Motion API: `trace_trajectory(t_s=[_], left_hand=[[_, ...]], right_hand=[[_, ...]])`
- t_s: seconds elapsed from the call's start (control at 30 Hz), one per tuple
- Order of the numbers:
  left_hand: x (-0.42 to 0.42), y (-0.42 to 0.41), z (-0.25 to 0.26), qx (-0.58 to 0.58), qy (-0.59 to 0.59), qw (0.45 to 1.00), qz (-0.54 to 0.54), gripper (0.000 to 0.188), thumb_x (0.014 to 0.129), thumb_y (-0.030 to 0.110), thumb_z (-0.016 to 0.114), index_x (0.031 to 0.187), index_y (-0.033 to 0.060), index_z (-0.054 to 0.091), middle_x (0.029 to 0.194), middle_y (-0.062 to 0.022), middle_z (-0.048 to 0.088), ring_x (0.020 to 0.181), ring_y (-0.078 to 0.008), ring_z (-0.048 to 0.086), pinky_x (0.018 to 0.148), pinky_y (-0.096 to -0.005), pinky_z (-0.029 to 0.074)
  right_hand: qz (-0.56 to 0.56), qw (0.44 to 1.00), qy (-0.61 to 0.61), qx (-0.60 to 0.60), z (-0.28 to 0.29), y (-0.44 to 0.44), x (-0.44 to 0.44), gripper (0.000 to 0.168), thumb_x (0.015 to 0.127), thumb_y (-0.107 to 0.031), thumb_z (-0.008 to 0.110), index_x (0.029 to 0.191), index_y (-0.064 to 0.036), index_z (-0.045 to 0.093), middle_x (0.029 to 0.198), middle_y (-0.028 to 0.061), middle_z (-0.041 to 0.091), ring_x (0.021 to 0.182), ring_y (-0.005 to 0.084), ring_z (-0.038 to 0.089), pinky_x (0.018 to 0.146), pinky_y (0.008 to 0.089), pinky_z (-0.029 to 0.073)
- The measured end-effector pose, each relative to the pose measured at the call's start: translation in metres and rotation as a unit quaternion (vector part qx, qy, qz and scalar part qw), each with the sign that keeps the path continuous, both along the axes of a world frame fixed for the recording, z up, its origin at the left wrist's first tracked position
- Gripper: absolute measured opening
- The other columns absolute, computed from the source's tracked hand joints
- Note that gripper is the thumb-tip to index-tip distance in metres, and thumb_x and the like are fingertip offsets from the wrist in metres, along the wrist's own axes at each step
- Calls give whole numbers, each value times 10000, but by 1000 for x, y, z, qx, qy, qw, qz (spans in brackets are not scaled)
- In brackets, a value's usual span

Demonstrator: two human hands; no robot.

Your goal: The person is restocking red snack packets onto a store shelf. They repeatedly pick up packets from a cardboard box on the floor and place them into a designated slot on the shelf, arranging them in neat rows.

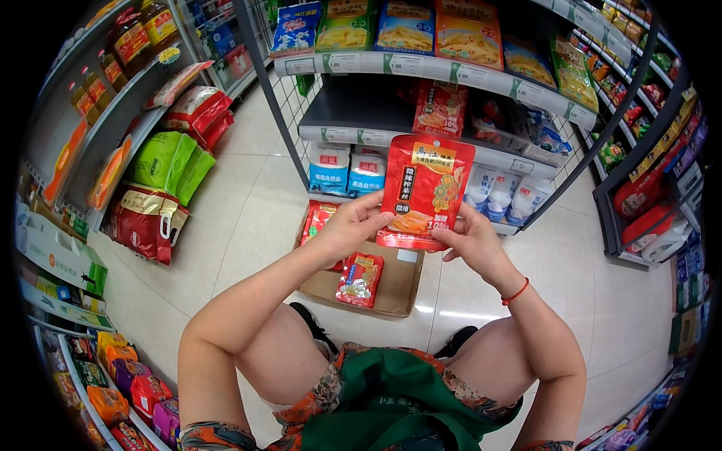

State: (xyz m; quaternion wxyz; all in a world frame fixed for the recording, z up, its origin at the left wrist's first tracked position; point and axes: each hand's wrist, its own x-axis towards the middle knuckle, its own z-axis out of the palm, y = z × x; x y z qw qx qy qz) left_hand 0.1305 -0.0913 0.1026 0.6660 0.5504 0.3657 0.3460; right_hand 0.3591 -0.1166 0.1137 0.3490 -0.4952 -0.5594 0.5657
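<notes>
Both hands hold up one red foil food pouch, its printed front facing me. My left hand pinches its lower left edge, thumb in front. On the lower right edge is my right hand, thumb in front; a red cord circles that wrist. Below the pouch, a shallow cardboard box on the floor contains several red pouches, partly hidden by my left arm. Similar red pouches stand on the middle shelf just behind the held one.
Ahead, the shelf rack has colourful bags on top and white-and-blue bags at the bottom. Its metal posts flank me. Large rice-type sacks and bottles stand on shelves at left. More stocked shelves are at right.
</notes>
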Motion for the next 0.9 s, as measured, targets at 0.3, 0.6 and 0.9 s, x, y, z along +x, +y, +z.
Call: trace_trajectory(t_s=[0.3,0.6,0.9], left_hand=[[0,6,-13,-28,158,987,23,402,895,71,533,1288,48,449,926,-14,613,762,-42,578,675,-215,535],[1,28,-97,-88,225,970,31,335,820,16,587,1147,10,513,854,-41,629,712,-127,629,602,-253,553],[10,52,-198,19,421,905,65,251,757,-6,602,1003,34,632,777,-53,650,625,-149,631,561,-283,541]], right_hand=[[-33,988,-146,39,-18,7,0,384,809,-104,643,1142,-1,484,815,73,647,632,103,624,424,239,480],[18,964,-259,-51,-70,23,-9,325,786,-138,671,1016,44,529,763,126,647,558,182,657,394,260,497],[-62,911,-406,50,-198,43,-29,392,702,-148,698,1009,36,536,806,192,651,572,270,648,509,346,537]])
